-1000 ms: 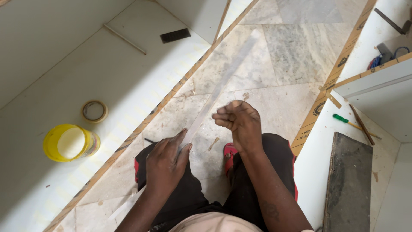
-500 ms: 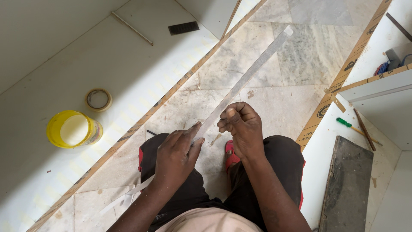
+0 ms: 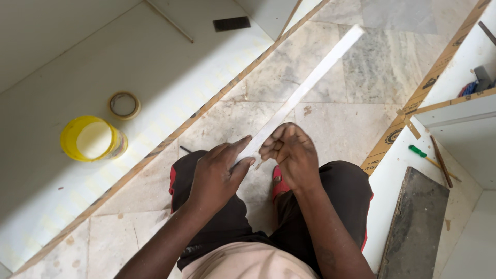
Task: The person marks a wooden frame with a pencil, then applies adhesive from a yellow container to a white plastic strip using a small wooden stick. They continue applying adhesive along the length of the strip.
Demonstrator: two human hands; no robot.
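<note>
Left hand: the left hand [image 3: 219, 173] is closing around the near end of a long white strip [image 3: 310, 82], thumb and fingers pressing on it just above the knees
Right hand: the right hand [image 3: 289, 152] is sitting just beside the left one, fingers curled and pinching the same strip from its other side, so both hands are clamped on it, close together
Strip: it is running away from the hands, up and to the right over the marble floor [image 3: 330, 119], thin and flat, its far end well apart from the fingers
Person: squatting, dark trousers under the forearms, a bit of red footwear [image 3: 279, 186] showing just below the right hand
Left of the hands: a big white board [image 3: 103, 62] is lying on the floor, carrying a yellow tub [image 3: 93, 138] and, near it, a roll of tape [image 3: 124, 105]; further off, a small dark rectangle [image 3: 231, 23]
Right of the hands: a dark grey slab [image 3: 416, 227] is resting on another white panel [image 3: 392, 181], and beyond it a green-handled tool [image 3: 418, 151] is lying beside a thin wooden stick [image 3: 442, 160]
</note>
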